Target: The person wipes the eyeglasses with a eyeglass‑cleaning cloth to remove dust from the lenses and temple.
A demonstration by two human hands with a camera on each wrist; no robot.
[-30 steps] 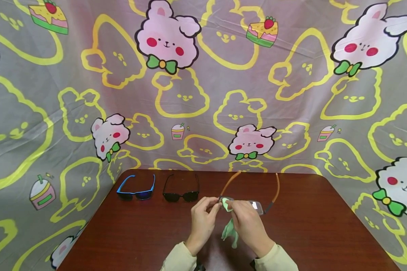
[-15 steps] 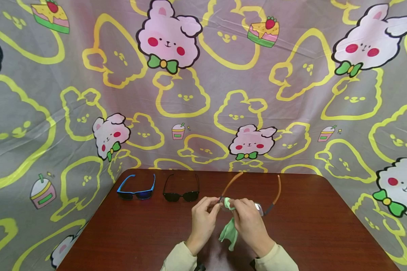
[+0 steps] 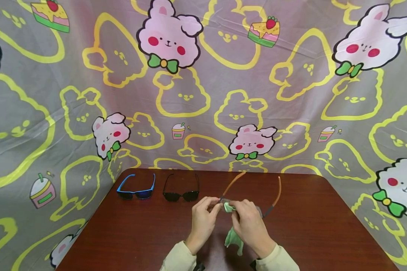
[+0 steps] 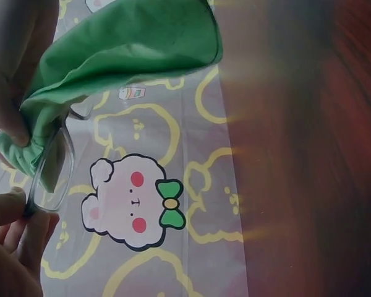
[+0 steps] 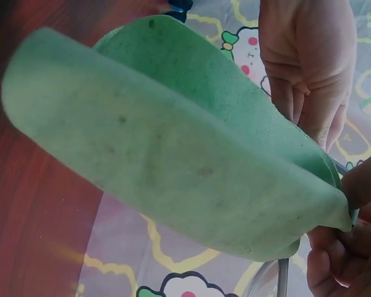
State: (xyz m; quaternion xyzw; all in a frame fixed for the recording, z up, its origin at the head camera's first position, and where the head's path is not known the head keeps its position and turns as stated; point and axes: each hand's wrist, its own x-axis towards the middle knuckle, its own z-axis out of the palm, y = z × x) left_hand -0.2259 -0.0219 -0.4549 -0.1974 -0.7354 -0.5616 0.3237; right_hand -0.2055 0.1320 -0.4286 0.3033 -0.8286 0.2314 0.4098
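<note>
My left hand point(image 3: 202, 220) pinches a pair of clear-lensed eyeglasses point(image 3: 280, 190) at the left end of the frame, above the table. Their orange-brown temples stand unfolded, pointing away from me. With my right hand point(image 3: 252, 226) I grip a light green cloth point(image 3: 234, 241), folded over the left lens. In the left wrist view the cloth point(image 4: 130, 43) wraps the rim near the fingertips, and part of the lens point(image 4: 62, 167) shows below it. The loose end of the cloth point(image 5: 173, 154) fills much of the right wrist view. My right fingers hide most of the other lens.
Blue-framed sunglasses point(image 3: 135, 194) lie at the table's back left, temples unfolded. Black sunglasses point(image 3: 181, 196) lie beside them, also unfolded. The dark red-brown table point(image 3: 139, 233) is enclosed by a patterned curtain point(image 3: 203, 86) at the back and sides.
The cloth on the left lens has shifted slightly down, and its hanging end has swung to the right. The eyeglasses have tilted a little. My left hand has stayed nearly still.
</note>
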